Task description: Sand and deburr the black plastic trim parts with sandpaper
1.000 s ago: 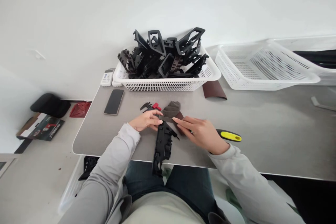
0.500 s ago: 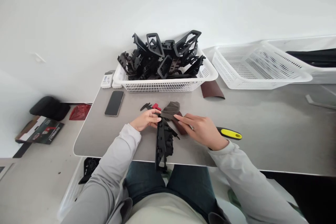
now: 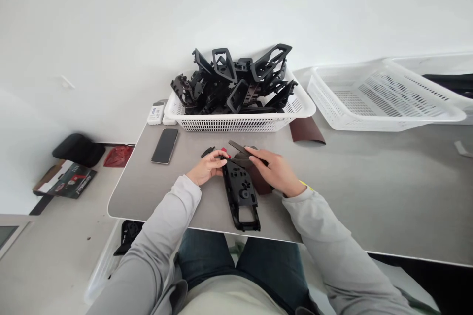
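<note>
My left hand (image 3: 208, 166) pinches the upper end of a long black plastic part (image 3: 242, 194), which slants down to the table's front edge with its ribbed face and rectangular opening showing. My right hand (image 3: 275, 170) is closed on a flat, thin dark strip (image 3: 238, 147), its tip just above the part's upper end. Beneath the strip lies a crumpled grey-brown cloth (image 3: 244, 158). A reddish-brown sheet (image 3: 260, 182) sits partly under the right hand. Small black (image 3: 207, 151) and red (image 3: 224, 152) items rest behind my left fingers.
A white basket (image 3: 229, 124) piled with black parts stands at the back. Another white basket (image 3: 391, 120) is to the right, a brown sheet (image 3: 307, 131) between them. A phone (image 3: 164, 146) lies left. The yellow-trimmed handle (image 3: 306, 185) is mostly hidden by my right wrist.
The black part has turned from its narrow edge to show its broad face. My right hand has shifted slightly left and up, and the strip now stands out clearly. The view has shifted a little.
</note>
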Demonstrator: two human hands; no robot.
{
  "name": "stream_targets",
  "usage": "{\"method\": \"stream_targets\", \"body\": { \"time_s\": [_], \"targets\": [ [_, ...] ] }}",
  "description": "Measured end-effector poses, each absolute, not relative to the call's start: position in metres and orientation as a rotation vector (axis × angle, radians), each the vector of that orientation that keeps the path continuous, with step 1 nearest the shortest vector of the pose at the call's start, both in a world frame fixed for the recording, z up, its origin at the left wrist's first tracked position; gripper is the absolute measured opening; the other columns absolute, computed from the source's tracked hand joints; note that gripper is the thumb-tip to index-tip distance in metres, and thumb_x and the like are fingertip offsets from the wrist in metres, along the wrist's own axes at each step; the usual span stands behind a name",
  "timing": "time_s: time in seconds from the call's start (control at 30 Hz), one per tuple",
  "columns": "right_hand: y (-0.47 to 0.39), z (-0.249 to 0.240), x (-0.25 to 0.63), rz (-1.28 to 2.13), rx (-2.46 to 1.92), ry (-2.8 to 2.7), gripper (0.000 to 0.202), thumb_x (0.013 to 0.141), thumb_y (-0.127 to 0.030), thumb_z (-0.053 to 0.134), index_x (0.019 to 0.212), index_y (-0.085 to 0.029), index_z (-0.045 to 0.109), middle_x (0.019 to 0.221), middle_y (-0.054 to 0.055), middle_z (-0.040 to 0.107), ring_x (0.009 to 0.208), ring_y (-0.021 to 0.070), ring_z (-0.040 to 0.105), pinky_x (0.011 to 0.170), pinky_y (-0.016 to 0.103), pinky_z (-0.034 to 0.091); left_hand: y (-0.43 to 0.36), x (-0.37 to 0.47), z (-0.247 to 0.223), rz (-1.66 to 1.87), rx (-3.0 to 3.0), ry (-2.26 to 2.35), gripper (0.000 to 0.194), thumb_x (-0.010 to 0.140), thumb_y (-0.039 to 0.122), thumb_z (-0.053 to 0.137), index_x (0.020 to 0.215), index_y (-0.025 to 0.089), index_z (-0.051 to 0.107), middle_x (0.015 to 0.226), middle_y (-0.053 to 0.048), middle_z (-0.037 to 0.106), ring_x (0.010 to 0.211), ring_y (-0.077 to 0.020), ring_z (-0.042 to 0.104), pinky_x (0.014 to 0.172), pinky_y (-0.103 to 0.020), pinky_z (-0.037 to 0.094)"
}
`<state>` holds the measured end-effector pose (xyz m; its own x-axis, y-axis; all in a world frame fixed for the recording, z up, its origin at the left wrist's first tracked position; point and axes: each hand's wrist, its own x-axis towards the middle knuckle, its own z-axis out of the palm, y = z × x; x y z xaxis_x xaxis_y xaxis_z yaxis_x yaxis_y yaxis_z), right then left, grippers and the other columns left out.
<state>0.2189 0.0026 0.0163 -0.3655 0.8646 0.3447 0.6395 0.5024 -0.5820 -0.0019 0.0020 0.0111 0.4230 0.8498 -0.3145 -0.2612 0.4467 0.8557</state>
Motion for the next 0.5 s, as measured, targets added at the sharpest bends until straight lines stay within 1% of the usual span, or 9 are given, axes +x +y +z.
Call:
{"method": "stream_targets", "body": {
  "time_s": [0.13, 0.23, 0.33, 0.4, 0.5],
  "targets": [
    [0.000, 0.014, 0.225, 0.459, -1.223, -2.154, 0.038, 0.092, -0.030, 0.041, 0.122, -0.020, 0.063, 0.089, 0.007, 0.071, 0.079, 0.0204, 0.066, 0.073, 0.033, 0.053, 0.001, -0.002, 0.010, 0.798, 0.822, 0.808, 0.049, 0.054, 0.032, 0.083, 0.091, 0.018, 0.054, 0.080, 0.000, 0.063, 0.071, -0.0122, 0.061, 0.068, -0.027, 0.048],
    [-0.003, 0.015, 0.230, 0.460, -1.214, -2.188, 0.038, 0.092, -0.031, 0.041, 0.121, -0.020, 0.064, 0.084, 0.007, 0.070, 0.074, 0.0198, 0.065, 0.068, 0.032, 0.052, 0.000, -0.002, 0.009, 0.786, 0.838, 0.825, 0.056, 0.052, 0.026, 0.085, 0.100, 0.019, 0.057, 0.086, -0.002, 0.064, 0.075, -0.0133, 0.061, 0.072, -0.028, 0.047],
    [-0.006, 0.018, 0.234, 0.472, -1.184, -2.216, 0.037, 0.092, -0.031, 0.041, 0.119, -0.020, 0.065, 0.081, 0.007, 0.069, 0.070, 0.0193, 0.064, 0.065, 0.031, 0.051, 0.001, -0.002, 0.007, 0.832, 0.818, 0.866, 0.061, 0.056, 0.029, 0.083, 0.112, 0.020, 0.059, 0.092, -0.003, 0.066, 0.078, -0.0139, 0.061, 0.075, -0.028, 0.046],
    [-0.007, 0.020, 0.235, 0.490, -1.162, -2.222, 0.037, 0.093, -0.031, 0.041, 0.119, -0.021, 0.065, 0.080, 0.006, 0.069, 0.069, 0.0183, 0.064, 0.065, 0.030, 0.050, 0.001, -0.001, 0.006, 0.890, 0.794, 0.899, 0.056, 0.061, 0.033, 0.079, 0.112, 0.020, 0.061, 0.094, -0.004, 0.067, 0.080, -0.0139, 0.061, 0.077, -0.028, 0.045],
    [-0.010, 0.022, 0.235, 0.503, -1.146, -2.230, 0.037, 0.093, -0.032, 0.041, 0.119, -0.022, 0.065, 0.076, 0.005, 0.067, 0.066, 0.0174, 0.062, 0.064, 0.029, 0.050, 0.001, -0.001, 0.005, 0.920, 0.772, 0.933, 0.045, 0.066, 0.035, 0.075, 0.106, 0.017, 0.066, 0.095, -0.004, 0.068, 0.081, -0.0133, 0.061, 0.080, -0.027, 0.043]
  ]
}}
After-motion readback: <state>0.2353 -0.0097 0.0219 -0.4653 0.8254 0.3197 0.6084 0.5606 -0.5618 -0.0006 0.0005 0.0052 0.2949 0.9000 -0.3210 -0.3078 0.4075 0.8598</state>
